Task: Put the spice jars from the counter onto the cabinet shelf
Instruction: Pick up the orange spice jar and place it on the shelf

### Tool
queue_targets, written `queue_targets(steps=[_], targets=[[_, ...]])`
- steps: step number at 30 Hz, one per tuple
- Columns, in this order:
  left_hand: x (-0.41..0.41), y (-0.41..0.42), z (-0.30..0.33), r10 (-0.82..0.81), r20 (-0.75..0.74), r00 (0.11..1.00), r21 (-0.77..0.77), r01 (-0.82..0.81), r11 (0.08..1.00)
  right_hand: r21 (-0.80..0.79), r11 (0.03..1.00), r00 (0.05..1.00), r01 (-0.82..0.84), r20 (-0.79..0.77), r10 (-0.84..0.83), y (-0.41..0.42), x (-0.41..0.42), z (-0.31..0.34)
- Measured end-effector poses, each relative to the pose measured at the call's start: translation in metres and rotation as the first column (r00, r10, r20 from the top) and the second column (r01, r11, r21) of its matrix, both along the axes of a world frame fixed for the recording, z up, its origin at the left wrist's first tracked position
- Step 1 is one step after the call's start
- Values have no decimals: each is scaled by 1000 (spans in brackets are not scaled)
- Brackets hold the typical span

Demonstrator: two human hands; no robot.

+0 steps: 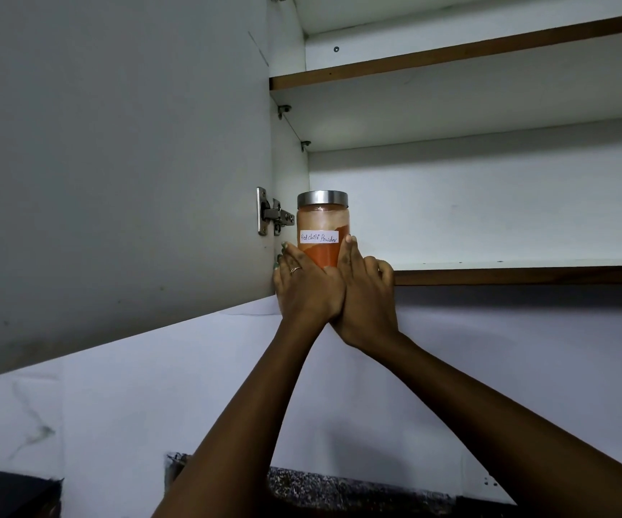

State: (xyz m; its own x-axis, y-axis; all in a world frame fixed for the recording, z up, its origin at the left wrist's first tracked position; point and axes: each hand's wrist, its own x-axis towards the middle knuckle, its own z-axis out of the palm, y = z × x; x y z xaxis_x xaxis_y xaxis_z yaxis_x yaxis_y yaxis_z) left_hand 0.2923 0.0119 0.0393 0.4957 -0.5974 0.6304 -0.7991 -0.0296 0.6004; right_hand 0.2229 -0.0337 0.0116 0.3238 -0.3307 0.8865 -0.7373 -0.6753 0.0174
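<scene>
Your two hands are cupped around the lower half of a red chilli powder jar (322, 233) at the far left end of the lowest cabinet shelf (518, 274), hard against the cabinet's left side wall. The jar is clear and cylindrical, standing upright, with a brushed metal lid (322, 199). Orange-red powder fills the lower part, and a paler dusty film coats the glass above it. A white strip label (319, 238) across the middle reads "Red chilli Powder" in handwriting. Your left hand (303, 282) wraps the jar's left side, a ring (295, 270) on one finger; your right hand (363, 289) wraps its right side, thumb up along the glass. Their palms meet below the jar, hiding its base, so you cannot tell whether it rests on the shelf. The open cabinet door (115, 162) hangs on a metal hinge (272, 213) just left of the jar.
</scene>
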Motion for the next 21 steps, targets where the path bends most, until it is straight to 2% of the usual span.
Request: queue_targets(steps=[6, 14, 18, 21], targets=[[2, -1, -4, 39, 34, 999, -24, -38, 999, 35, 999, 998, -5, -70, 7, 1, -4, 2], [-3, 8, -22, 64, 107, 992, -132, -49, 990, 32, 999, 991, -38, -131, 42, 14, -19, 2], [-25, 21, -55, 12, 135, 991, -273, 26, 962, -4, 995, 983, -103, -153, 102, 27, -48, -18], [-55, 29, -86, -99, 208, 973, -359, 170, 918, -64, 978, 969, -198, -165, 185, 38, -81, -42]])
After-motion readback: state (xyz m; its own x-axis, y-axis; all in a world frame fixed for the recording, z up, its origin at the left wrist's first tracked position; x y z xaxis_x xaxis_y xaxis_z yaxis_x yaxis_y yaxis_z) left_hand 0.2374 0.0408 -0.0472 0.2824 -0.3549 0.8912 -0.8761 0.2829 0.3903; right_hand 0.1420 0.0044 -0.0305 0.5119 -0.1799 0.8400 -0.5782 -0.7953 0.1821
